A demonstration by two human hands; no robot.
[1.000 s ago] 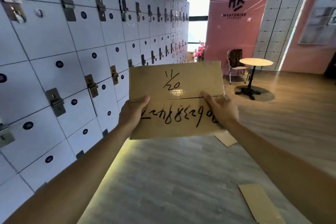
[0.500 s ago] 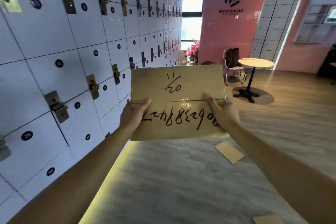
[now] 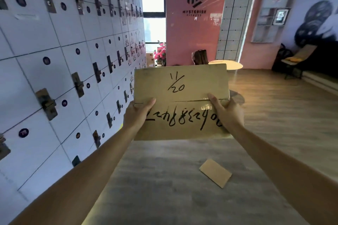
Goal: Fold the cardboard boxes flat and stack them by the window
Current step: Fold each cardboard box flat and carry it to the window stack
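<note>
Locker room: grey floor (image 3: 164, 188) near the camera, wood flooring further right, window (image 3: 153, 23) at the far end. Cardboard box (image 3: 181, 102), flattened, is held up at centre, its face toward the camera, black handwriting across it, upper edge level. Left hand (image 3: 139, 113) grips the left edge, thumb on the front face; right hand (image 3: 226, 113) grips the right edge the same way, thumb beside a horizontal seam. Fingers behind the panel are hidden. Small cardboard piece (image 3: 215, 172) lies flat on the floor, below and right of the box. White lockers (image 3: 54, 69) line the left wall. Pink panel (image 3: 193, 23) with logo stands behind; round table (image 3: 235, 65) peeks above the box's right corner.
</note>
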